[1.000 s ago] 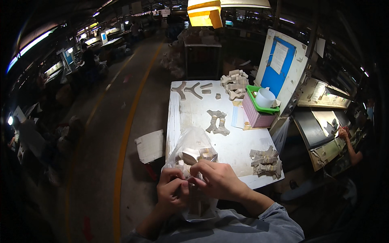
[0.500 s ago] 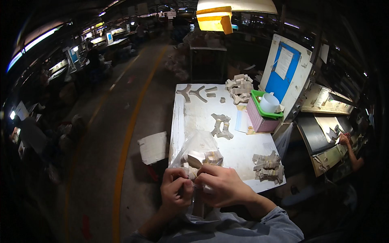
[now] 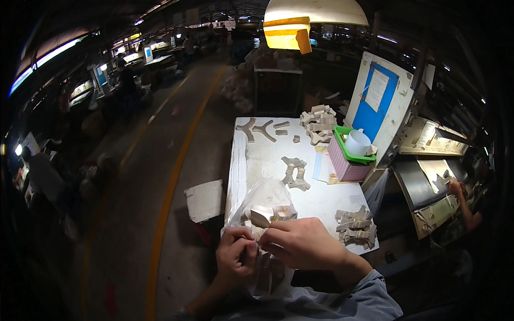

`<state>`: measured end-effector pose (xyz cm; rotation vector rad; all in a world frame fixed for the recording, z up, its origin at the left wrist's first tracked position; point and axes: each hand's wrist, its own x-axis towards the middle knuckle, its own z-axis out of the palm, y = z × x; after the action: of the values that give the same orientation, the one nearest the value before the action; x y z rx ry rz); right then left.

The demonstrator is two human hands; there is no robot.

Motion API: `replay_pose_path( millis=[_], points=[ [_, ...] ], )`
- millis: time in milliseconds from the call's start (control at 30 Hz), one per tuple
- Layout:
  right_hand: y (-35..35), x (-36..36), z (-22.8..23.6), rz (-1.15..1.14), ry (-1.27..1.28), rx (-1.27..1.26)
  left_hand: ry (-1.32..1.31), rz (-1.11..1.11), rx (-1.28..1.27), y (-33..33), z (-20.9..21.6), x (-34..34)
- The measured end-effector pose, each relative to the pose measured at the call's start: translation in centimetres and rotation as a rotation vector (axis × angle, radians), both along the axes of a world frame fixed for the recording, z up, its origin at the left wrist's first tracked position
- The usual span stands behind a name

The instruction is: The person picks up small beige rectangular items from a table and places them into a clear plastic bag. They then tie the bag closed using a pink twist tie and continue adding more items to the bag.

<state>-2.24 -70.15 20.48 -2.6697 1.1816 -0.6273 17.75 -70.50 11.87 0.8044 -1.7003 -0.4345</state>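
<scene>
At the near edge of the white table (image 3: 257,158), a clear plastic bag (image 3: 273,191) holds stacks of beige-grey cut pieces (image 3: 262,215), some bound with bands. My left hand (image 3: 235,255) is closed, its thumb and fingers pinching the bag's film. Close beside it, my right hand (image 3: 306,244) is also closed on the bag, fingertips bent down towards the left thumb. The exact spot they grip is partly hidden by the fingers. More of the bag hangs below my hands, against my body.
Banded bundles (image 3: 356,227) lie to the right, another bundle (image 3: 295,174) mid-table. Loose Y-shaped pieces (image 3: 263,129) and a pile (image 3: 319,123) sit at the back. A pink basket (image 3: 348,165) with a green tray stands right. Beyond it, another person's hand (image 3: 456,187) works. A lamp (image 3: 316,13) hangs above.
The whole scene sits slightly lower in the picture. My right fingers have shifted on the bag, and my hands are drawn closer together. Both still grip the film.
</scene>
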Motion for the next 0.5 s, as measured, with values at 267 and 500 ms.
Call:
replay_pose_path(
  millis=[267, 500],
  points=[
    [-2.3, -0.7, 1.5, 0.120, 0.136, 0.073, -0.029, -0.028, 0.082, 0.4, 0.5, -0.2],
    [-1.3, -0.6, 0.4, 0.169, -0.005, -0.060, 0.037, -0.092, 0.150, 0.2, 0.7, 0.4]
  ],
)
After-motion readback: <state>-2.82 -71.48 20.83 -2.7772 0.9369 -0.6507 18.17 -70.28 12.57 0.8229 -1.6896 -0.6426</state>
